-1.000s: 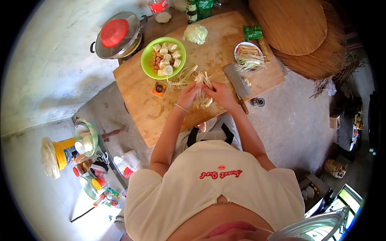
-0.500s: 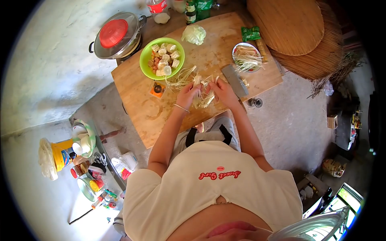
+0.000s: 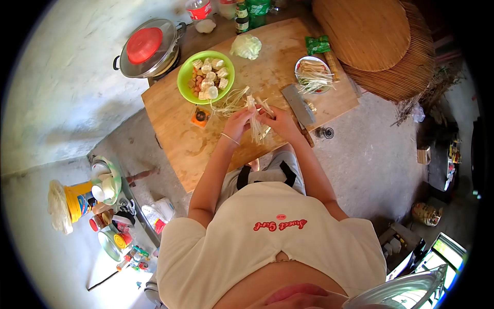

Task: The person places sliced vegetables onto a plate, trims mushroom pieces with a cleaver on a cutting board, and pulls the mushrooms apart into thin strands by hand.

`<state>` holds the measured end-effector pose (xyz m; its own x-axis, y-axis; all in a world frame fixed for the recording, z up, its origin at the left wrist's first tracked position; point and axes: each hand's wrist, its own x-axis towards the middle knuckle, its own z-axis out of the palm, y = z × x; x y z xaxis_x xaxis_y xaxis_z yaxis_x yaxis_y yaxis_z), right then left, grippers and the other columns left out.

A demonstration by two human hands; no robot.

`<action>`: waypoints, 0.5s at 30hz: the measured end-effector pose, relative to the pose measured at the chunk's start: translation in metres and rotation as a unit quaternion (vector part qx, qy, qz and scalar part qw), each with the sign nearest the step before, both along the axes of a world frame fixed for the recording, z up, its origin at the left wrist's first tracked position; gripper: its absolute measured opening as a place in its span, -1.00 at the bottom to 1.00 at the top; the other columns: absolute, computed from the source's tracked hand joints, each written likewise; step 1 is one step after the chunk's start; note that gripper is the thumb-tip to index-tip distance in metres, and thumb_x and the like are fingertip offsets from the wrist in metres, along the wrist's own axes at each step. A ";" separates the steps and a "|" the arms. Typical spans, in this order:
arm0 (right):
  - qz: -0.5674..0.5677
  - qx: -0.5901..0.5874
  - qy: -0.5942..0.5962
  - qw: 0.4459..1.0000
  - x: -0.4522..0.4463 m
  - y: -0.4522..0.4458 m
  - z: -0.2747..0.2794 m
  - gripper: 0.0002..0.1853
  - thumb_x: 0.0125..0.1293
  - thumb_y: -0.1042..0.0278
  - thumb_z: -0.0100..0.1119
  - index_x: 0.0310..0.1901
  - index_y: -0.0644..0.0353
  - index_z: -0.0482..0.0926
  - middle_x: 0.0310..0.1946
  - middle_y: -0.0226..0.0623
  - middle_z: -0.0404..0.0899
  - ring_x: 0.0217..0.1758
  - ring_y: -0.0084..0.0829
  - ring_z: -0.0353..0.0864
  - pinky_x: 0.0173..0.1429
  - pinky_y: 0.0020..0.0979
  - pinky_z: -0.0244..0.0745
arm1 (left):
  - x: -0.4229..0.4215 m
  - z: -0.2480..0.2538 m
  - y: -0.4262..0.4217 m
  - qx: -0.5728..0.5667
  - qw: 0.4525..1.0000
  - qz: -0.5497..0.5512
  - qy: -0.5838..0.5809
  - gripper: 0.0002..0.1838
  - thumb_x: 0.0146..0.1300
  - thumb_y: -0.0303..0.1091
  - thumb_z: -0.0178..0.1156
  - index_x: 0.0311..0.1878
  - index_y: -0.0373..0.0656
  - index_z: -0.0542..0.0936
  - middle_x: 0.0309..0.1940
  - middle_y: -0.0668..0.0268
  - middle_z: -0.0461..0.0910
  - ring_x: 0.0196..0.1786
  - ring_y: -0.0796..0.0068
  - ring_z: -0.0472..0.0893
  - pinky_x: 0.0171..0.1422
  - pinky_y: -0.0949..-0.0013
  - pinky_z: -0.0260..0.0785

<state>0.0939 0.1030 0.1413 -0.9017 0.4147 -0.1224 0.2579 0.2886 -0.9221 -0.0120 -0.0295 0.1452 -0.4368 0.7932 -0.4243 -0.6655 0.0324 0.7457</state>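
Above the front of the wooden board [image 3: 180,149], my left hand [image 3: 238,122] is closed around a bunch of enoki mushrooms [image 3: 256,133], its thin pale strands hanging down. My right hand [image 3: 280,123] meets it from the other side, fingers closed on part of the same enoki. Loose strands [image 3: 230,104] spread leftward on the wood. Just right of my right hand lies a cleaver [image 3: 297,104], its handle toward me. Beyond my left hand stands a lime-green bowl [image 3: 181,91] with corn pieces [image 3: 210,82] and small reddish-brown chunks in it.
A white bowl [image 3: 297,66] of pale strips and strands stands right, near a green packet [image 3: 318,45]. Behind are a cabbage piece [image 3: 246,47], bottles [image 3: 242,18] and a lidded pan [image 3: 163,44]. An orange packet [image 3: 200,116] lies left; round woven trays [image 3: 365,31] fill the upper right.
My right hand has shifted slightly left, closer to my left hand. The enoki strands between them now hang in a narrower, straighter bunch.
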 end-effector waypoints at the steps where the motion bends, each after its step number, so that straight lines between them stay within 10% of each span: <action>1: 0.001 -0.001 0.001 1.000 0.000 -0.001 -0.001 -0.71 0.14 0.14 0.18 -0.23 0.18 0.53 -0.60 -0.45 0.44 -0.60 -0.64 0.32 -0.51 -0.54 0.23 | -0.001 -0.001 -0.001 -0.001 1.000 0.001 0.001 -0.63 0.27 -0.24 -0.01 0.05 -0.27 0.43 -0.15 0.32 0.52 -0.11 0.58 0.50 -0.02 0.46 0.34; 15: -0.155 -0.102 -0.062 0.981 0.016 0.038 -0.016 -0.75 0.24 0.20 0.04 -0.32 0.25 0.41 -0.57 -0.38 0.41 -0.60 -0.57 0.35 -0.49 -0.48 0.28 | -0.006 -0.013 -0.008 0.004 0.999 0.021 0.035 -0.67 0.23 -0.24 0.03 -0.03 -0.24 0.51 -0.23 0.36 0.54 -0.15 0.63 0.50 -0.05 0.50 0.36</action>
